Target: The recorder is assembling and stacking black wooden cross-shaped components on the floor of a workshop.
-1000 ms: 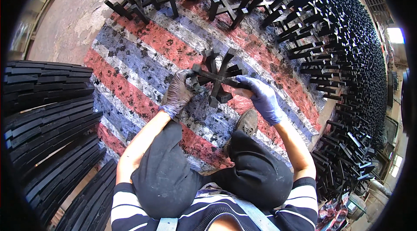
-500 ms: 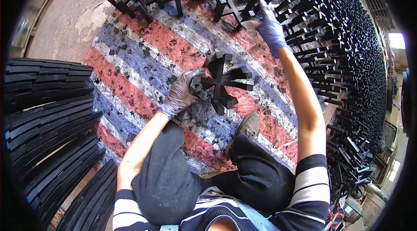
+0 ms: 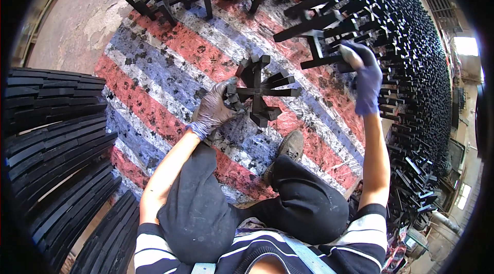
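My left hand (image 3: 213, 108), in a stained purple glove, is closed around one leg of a black cross-shaped stand (image 3: 257, 90). That stand has several short legs and is held in front of my knees. Off to the right, my right hand (image 3: 364, 70) wears a purple glove with dark fingertips. Its fingers curl round the end of another black cross-shaped stand (image 3: 315, 37), which is tipped over with its legs pointing left. The glove hides part of the grip.
Dense rows of upright black stands (image 3: 401, 57) fill the far and right sides. A worn red, white and blue striped sheet (image 3: 154, 88) covers the floor, strewn with black flecks. Stacks of black bars (image 3: 62, 145) rise on the left. My shoe (image 3: 292, 146) rests on the sheet.
My right hand has come back toward me and to the right, and a tipped stand is now in it. My left hand keeps its grip on its stand, almost unmoved.
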Available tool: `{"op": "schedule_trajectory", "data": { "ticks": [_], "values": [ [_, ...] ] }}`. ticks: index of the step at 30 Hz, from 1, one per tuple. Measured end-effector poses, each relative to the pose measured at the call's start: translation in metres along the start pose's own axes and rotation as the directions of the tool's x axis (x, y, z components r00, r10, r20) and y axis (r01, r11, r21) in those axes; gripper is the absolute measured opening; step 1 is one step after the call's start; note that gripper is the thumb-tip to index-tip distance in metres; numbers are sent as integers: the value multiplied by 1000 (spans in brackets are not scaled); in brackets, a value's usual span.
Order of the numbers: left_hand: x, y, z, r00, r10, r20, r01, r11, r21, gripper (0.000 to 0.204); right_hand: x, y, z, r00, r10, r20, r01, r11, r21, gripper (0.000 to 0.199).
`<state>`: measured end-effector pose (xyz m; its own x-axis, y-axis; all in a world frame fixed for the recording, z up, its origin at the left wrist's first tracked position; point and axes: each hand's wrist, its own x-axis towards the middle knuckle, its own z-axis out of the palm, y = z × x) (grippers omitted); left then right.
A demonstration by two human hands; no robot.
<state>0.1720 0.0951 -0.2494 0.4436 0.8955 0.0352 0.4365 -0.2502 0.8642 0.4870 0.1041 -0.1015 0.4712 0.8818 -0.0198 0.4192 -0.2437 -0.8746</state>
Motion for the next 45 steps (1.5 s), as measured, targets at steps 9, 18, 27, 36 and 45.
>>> {"op": "schedule_trajectory", "data": {
  "ticks": [9, 18, 27, 36, 45],
  "values": [
    [9, -11, 21, 998, 39, -42, -44, 993, -113, 68, -116, -27, -20, 889, -445, 110, 457, 879, -137, 22],
    [4, -17, 23, 996, -18, -84, 20, 999, 26, 60, -90, 24, 29, 716, -559, 418, 666, 726, -169, 22],
    [20, -1, 7, 997, 27, 74, -26, 1000, -6, 125, -74, 48, 37, 732, -500, 462, 608, 786, -111, 20],
    [30, -16, 9, 951, -1, 309, 31, 995, -92, 116, -76, 81, 34, 723, -505, 472, 610, 787, -91, 34],
    [26, -19, -3, 960, -121, 251, 136, 990, -40, 90, 49, 144, -67, 851, -192, -489, 117, 977, -179, 87]
  ]
}}
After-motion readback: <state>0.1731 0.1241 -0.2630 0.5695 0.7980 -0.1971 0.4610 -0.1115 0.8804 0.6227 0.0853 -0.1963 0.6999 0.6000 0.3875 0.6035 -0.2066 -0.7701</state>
